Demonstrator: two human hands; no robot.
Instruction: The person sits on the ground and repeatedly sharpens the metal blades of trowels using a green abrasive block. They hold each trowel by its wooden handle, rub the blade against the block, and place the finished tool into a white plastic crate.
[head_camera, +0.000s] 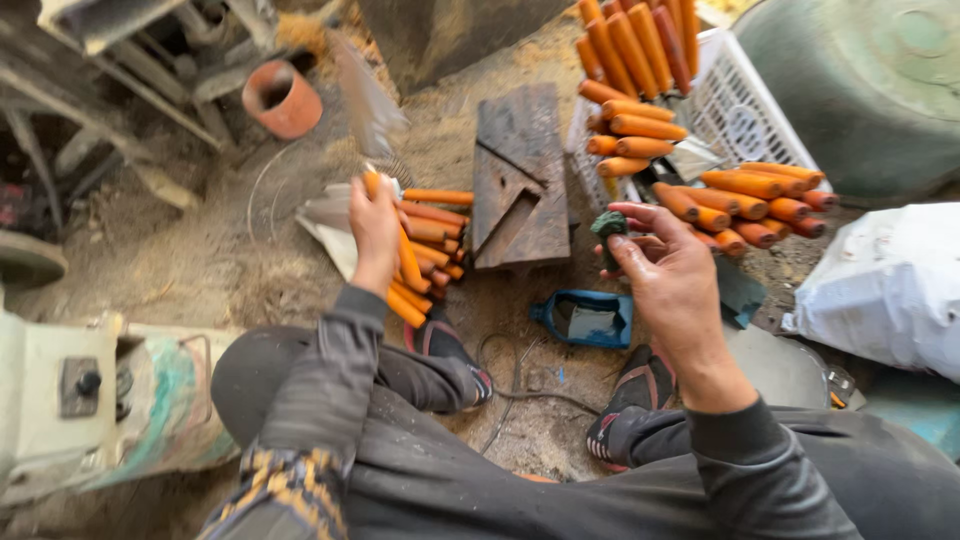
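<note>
Head view, looking down past my knees: my left hand (374, 232) is closed around one orange wooden handle (404, 262), holding it upright and slightly tilted, its lower end down among the small pile of like handles (432, 235) lying on the ground just in front of my left foot. The grip sits near the top of the stick, which I judge leaves most of its length free to be worked or checked. My right hand (672, 275) is raised palm-up, fingers curled loosely, pinching a small dark green wad (607, 228) between thumb and fingertips; whether it is cloth or sponge I cannot tell. It is held well apart from the handle in the other hand.

Between the hands, a dark, grooved wooden block (521, 178) lies flat on the dusty ground, its cut notch facing up, seemingly a rest for round stock. Just below it sits a cut-open blue plastic container (588, 318), lying on its side like a shallow tray, within easy reach of the right hand.

Further out, many more orange handles are stacked in crossed layers on and beside a white plastic crate (745, 110), the layering likely letting air around them. A white sack (888, 285) lies on the right, an orange pipe section (282, 98) at upper left, and a pale green machine (95, 395) at my left side.
</note>
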